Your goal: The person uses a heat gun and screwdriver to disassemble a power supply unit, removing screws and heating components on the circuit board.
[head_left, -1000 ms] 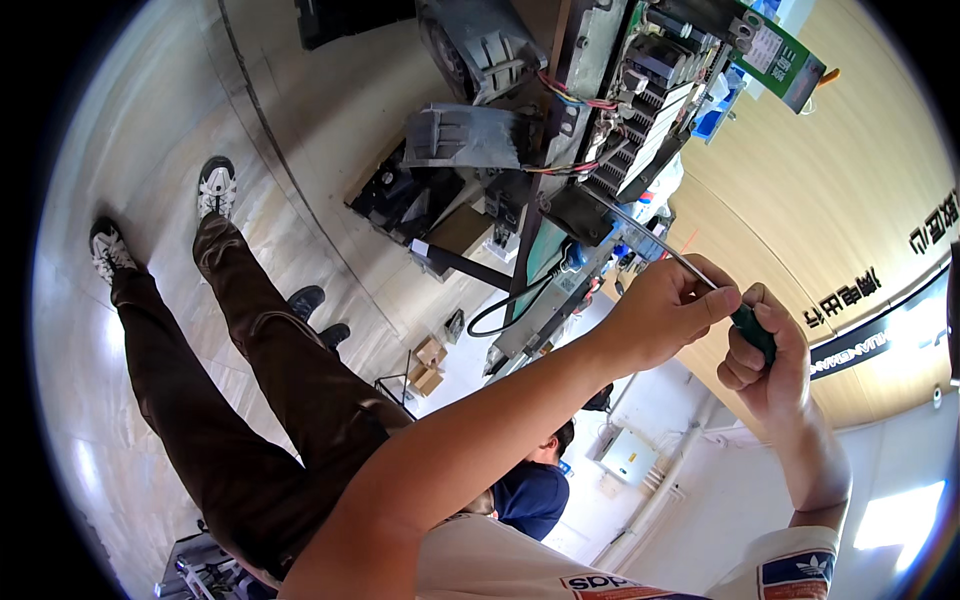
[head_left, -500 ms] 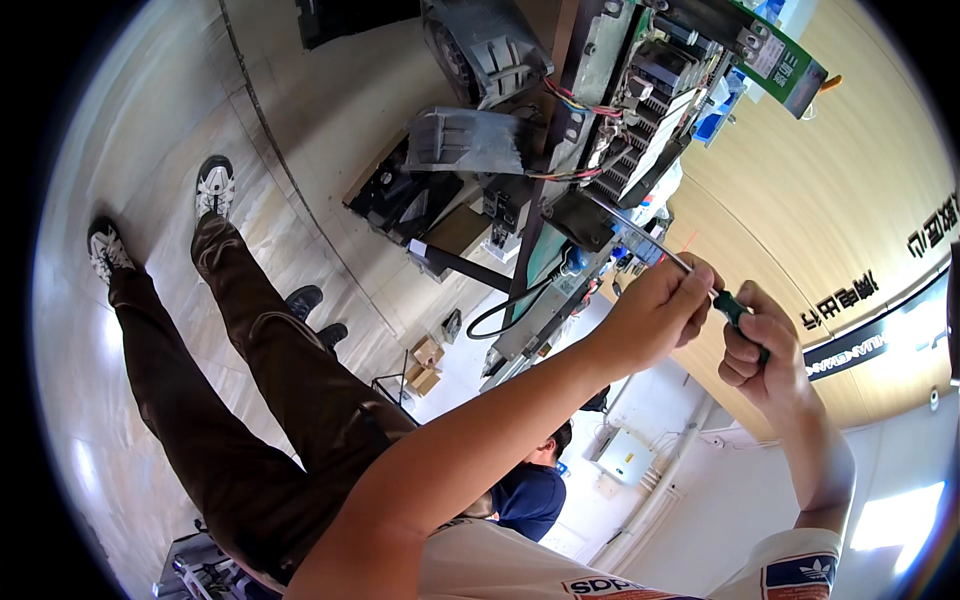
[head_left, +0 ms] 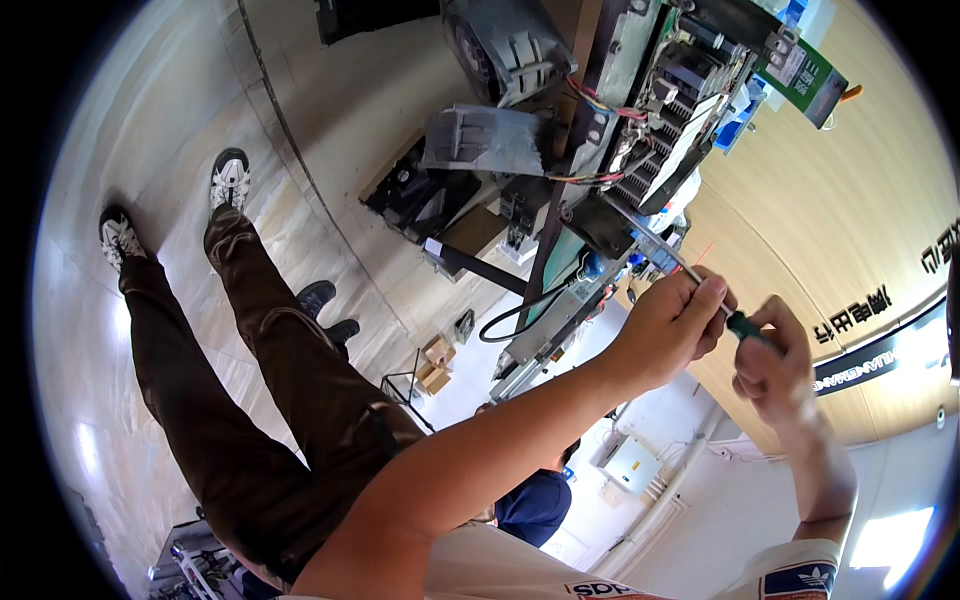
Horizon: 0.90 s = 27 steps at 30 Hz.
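Note:
A screwdriver [head_left: 741, 324] with a green handle and long metal shaft runs from my hands toward an opened electronic unit [head_left: 637, 183] with dark fins. My left hand [head_left: 672, 322] is closed around the shaft just ahead of the handle. Slightly smeared by motion, my right hand [head_left: 778, 362] wraps its fingers round the handle. The shaft reaches the unit's edge beside a dark plate [head_left: 598, 224]; its tip is hard to make out. Red, yellow and black wires [head_left: 590, 179] come out of the unit's side.
Grey plastic housings [head_left: 490, 138] hang beside the unit, above black parts in a carton [head_left: 415, 195]. A black cable [head_left: 510, 312] loops off the bench. Small cardboard boxes [head_left: 434, 362] sit on the floor. Behind my arm is a person in a dark blue shirt [head_left: 535, 505].
My right hand has turned and shifted slightly on the handle. My left hand keeps its hold on the shaft. The whole view has shifted a little, moving the scene rightward.

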Motion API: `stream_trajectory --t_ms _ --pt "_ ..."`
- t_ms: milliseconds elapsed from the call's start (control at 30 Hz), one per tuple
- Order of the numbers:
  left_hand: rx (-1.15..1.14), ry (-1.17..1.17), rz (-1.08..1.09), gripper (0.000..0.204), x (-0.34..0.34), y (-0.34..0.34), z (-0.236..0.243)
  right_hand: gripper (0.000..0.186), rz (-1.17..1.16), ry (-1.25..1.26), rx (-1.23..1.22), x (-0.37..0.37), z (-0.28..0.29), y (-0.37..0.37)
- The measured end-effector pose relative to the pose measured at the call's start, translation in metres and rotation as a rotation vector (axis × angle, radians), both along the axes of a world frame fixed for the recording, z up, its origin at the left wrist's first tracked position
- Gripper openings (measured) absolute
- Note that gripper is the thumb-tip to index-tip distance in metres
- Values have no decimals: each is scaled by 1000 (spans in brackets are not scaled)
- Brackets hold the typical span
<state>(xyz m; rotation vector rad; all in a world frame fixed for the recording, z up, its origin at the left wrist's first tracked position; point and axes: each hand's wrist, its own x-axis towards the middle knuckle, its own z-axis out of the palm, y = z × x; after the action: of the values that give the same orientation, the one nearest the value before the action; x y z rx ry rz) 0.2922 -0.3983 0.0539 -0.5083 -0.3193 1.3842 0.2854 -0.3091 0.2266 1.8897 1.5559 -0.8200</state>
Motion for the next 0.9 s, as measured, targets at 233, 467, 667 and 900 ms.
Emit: stream_trajectory --t_ms 233,467,667,900 --pt "-49 -97 -48 32 -2 6 5 39 1158 -84 58 4 8 -5" --pt "-50 28 -27 37 1 0 -3 18 -160 19 46 3 4 -14" --pt "-90 -67 -54 32 2 9 3 29 496 -30 66 2 1 -3" --pt "-65 -26 -65 33 6 3 -1 26 326 -41 72 12 5 -9"
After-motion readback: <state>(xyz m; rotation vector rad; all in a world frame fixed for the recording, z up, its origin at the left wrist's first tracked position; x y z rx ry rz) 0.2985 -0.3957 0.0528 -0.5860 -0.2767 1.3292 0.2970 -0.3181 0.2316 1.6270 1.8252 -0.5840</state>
